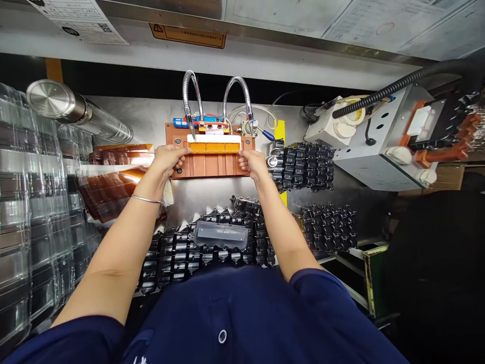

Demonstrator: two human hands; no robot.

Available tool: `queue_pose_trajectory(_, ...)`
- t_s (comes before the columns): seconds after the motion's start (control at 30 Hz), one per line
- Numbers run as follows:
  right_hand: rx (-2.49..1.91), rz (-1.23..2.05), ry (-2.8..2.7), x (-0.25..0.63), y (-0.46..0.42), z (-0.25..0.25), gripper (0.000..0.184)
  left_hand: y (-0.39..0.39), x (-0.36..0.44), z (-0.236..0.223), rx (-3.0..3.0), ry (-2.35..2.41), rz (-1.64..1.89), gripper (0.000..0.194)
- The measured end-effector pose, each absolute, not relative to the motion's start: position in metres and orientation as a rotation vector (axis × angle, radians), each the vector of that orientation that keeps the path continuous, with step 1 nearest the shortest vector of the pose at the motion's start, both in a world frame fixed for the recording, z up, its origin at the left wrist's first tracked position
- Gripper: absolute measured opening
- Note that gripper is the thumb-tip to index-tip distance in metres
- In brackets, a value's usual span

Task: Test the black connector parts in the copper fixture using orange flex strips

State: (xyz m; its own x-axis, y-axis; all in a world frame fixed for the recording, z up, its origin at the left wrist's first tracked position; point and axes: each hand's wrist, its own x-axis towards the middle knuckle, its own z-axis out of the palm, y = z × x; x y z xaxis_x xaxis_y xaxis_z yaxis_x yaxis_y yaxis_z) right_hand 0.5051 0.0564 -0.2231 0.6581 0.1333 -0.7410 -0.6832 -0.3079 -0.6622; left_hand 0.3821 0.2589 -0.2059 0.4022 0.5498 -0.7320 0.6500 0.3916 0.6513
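My left hand (169, 157) grips the left end of an orange strip (214, 147), and my right hand (253, 163) grips its right end. The strip lies across a brown fixture block (207, 166) on the steel bench. Two bent metal gooseneck nozzles (191, 98) arch down onto the fixture's back edge, over a white bar just behind the strip. A silver bracelet sits on my left wrist.
Black plastic parts lie in heaps near my chest (182, 253), right of the fixture (303, 167) and further right (329, 227). One dark rectangular housing (222, 235) rests on the near heap. Clear trays (34, 212) stack at left, amber sheets (109, 187) beside them. A grey machine box (379, 141) stands at right.
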Motion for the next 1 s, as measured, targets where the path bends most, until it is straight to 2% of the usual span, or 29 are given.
queue_pose_trajectory(0.13, -1.832, 0.899, 0.323, 0.500, 0.039, -0.218, 0.029, 0.269, 0.382, -0.208, 1.194, 1.219, -0.179, 0.018)
queue_pose_trajectory(0.27, -2.253, 0.879, -0.309, 0.469, -0.006, -0.197, 0.015, 0.270, 0.368, -0.203, 1.163, 1.133, -0.152, 0.007)
queue_pose_trajectory(0.37, -2.692, 1.085, -0.920, 0.441, -0.043, -0.189, 0.035, 0.260, 0.349, -0.194, 1.187, 1.132, -0.035, 0.004)
queue_pose_trajectory(0.43, -2.823, 1.241, -1.166, 0.429, -0.059, -0.191, 0.044, 0.250, 0.335, -0.189, 1.193, 1.170, 0.007, 0.005)
queue_pose_trajectory(0.53, -2.822, 1.230, -1.306, 0.426, -0.068, -0.191, 0.038, 0.238, 0.316, -0.184, 1.200, 1.192, 0.021, 0.006)
queue_pose_trajectory(0.63, -2.666, 0.923, -1.157, 0.431, -0.061, -0.179, 0.032, 0.229, 0.298, -0.182, 1.267, 1.138, 0.072, 0.008)
queue_pose_trajectory(0.73, -2.285, 0.638, -0.592, 0.428, -0.039, -0.167, 0.035, 0.219, 0.286, -0.179, 1.540, 1.010, 0.237, 0.017)
queue_pose_trajectory(0.87, -1.587, 0.770, 0.218, 0.406, 0.010, -0.179, 0.027, 0.199, 0.288, -0.182, 2.115, 0.594, 0.439, 0.020)
queue_pose_trajectory(1.0, -1.175, 0.905, 0.544, 0.392, 0.054, -0.206, 0.027, 0.188, 0.305, -0.204, 2.454, 0.296, 0.287, 0.021)
